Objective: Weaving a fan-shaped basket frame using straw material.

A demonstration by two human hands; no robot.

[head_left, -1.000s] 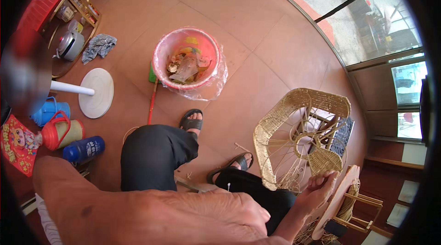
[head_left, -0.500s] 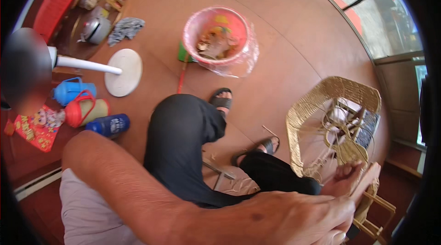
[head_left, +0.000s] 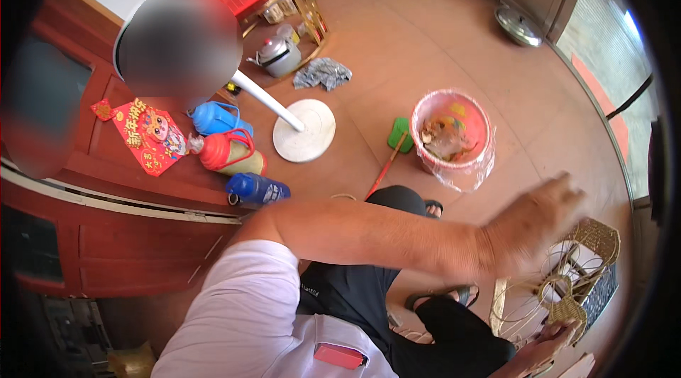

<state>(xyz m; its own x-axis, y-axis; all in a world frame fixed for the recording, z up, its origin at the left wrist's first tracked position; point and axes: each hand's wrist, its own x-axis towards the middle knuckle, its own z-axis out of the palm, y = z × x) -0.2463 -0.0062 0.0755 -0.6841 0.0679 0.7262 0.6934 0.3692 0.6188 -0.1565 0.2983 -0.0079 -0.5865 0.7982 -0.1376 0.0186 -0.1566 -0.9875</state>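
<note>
My left hand (head_left: 528,229) is raised at the right, above and beyond a golden woven wicker piece (head_left: 603,243). Motion smears its fingers, so whether a strand is between them cannot be told. Near the lower right edge, my right hand (head_left: 543,349) grips the near part of the wicker piece, its fingers curled at the woven edge. Loose thin strands (head_left: 521,307) loop across the middle of the weaving. My left forearm partly hides its far left side.
A pink bucket (head_left: 489,137) lined with clear plastic holds scraps. Beside it lies a green dustpan (head_left: 399,133) with a red handle. A white round stand base (head_left: 305,130), a blue bottle (head_left: 259,189) and red (head_left: 230,153) and blue jugs (head_left: 220,119) stand left. A metal lid (head_left: 518,27) lies far right.
My left hand has come away from beside my right hand, swinging up and outward. The view has turned left, shifting the bucket and jugs rightward. My right hand stays at the weaving.
</note>
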